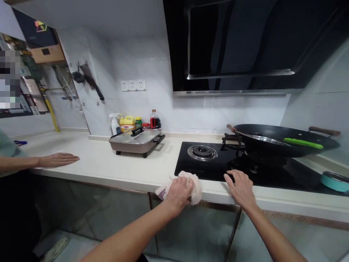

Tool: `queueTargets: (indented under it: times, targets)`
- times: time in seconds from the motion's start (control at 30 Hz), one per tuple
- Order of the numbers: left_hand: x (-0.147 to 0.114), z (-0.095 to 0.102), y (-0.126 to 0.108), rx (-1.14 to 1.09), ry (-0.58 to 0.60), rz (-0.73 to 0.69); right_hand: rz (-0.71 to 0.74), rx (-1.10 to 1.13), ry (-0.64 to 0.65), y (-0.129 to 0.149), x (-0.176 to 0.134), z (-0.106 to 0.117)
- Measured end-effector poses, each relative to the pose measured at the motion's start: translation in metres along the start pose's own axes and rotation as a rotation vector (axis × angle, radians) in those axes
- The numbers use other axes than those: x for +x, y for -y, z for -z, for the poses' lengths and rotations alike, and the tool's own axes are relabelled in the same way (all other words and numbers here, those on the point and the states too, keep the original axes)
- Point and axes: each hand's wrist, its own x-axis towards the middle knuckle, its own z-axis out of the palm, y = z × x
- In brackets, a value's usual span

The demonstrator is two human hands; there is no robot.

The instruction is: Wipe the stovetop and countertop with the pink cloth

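Observation:
My left hand [180, 191] is wrapped round a pale cloth [196, 187], bunched up at the counter's front edge. The cloth lies by the near left corner of the black glass gas hob [205, 171], and part of it is hidden under my fingers. My right hand [240, 186] is at the hob's front edge, with its fingers slightly bent and apart and nothing in them. Beyond it, a large black wok [289, 151] with wooden handles sits over the right burner. A bright green utensil [303, 143] rests inside the wok. The left burner [202, 153] is uncovered.
A lidded electric pan [133, 146] stands left of the hob, with several bottles behind it, including a yellow jug [127, 124]. Another person's hand [58, 159] lies flat on the counter [92, 160]. A turquoise bowl-like item [335, 182] sits far right. The range hood [231, 83] hangs above.

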Motion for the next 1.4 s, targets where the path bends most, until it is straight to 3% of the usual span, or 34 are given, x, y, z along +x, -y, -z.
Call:
queueTargets:
  times: [0.1, 0.17, 0.27, 0.33, 0.4, 0.47, 0.57, 0.67, 0.77, 0.87, 0.93, 1.03, 1.13, 1.3, 1.4]
  targets:
    - [0.024, -0.011, -0.038, 0.0, -0.017, -0.025, -0.01, 0.25, -0.11, 0.015, -0.007, 0.005]
    - [0.036, -0.018, -0.06, -0.019, -0.05, -0.011, 0.074, 0.397, -0.124, 0.035, -0.021, 0.0]
    - [0.046, -0.027, -0.08, -0.065, -0.078, 0.048, 0.264, 0.442, -0.015, 0.065, -0.045, -0.019]
    - [0.044, -0.027, -0.078, -0.123, -0.085, 0.079, 0.379, 0.341, 0.042, 0.072, -0.058, -0.032]
    - [0.034, -0.019, -0.06, -0.263, -0.073, 0.029, 0.443, 0.222, 0.059, 0.069, -0.063, -0.04]
    - [0.021, -0.003, -0.027, -0.503, -0.026, -0.08, 0.471, 0.135, 0.077, 0.064, -0.064, -0.04]
    - [0.006, 0.028, 0.034, -0.746, -0.066, 0.121, 0.517, 0.02, 0.115, 0.072, -0.061, -0.037]
    - [0.008, 0.044, 0.084, -0.616, -0.269, 0.371, 0.487, -0.062, 0.074, 0.106, -0.058, -0.049]
    - [0.015, 0.037, 0.11, -0.403, -0.302, 0.457, 0.457, -0.078, 0.059, 0.148, -0.056, -0.08]
    - [0.015, 0.018, 0.117, -0.284, -0.199, 0.473, 0.549, -0.092, 0.098, 0.176, -0.056, -0.109]
    - [0.012, 0.01, 0.118, -0.25, -0.149, 0.483, 0.619, -0.104, 0.1, 0.18, -0.057, -0.117]
    - [0.01, 0.007, 0.12, -0.213, -0.124, 0.494, 0.694, -0.114, 0.062, 0.163, -0.059, -0.109]
    - [0.01, 0.012, 0.122, -0.208, -0.084, 0.483, 0.715, -0.113, 0.01, 0.124, -0.059, -0.085]
    - [0.013, 0.017, 0.119, -0.17, -0.029, 0.463, 0.689, -0.108, -0.037, 0.028, -0.059, -0.029]
    - [0.014, 0.017, 0.115, -0.136, -0.05, 0.452, 0.621, -0.206, 0.007, -0.036, -0.061, 0.01]
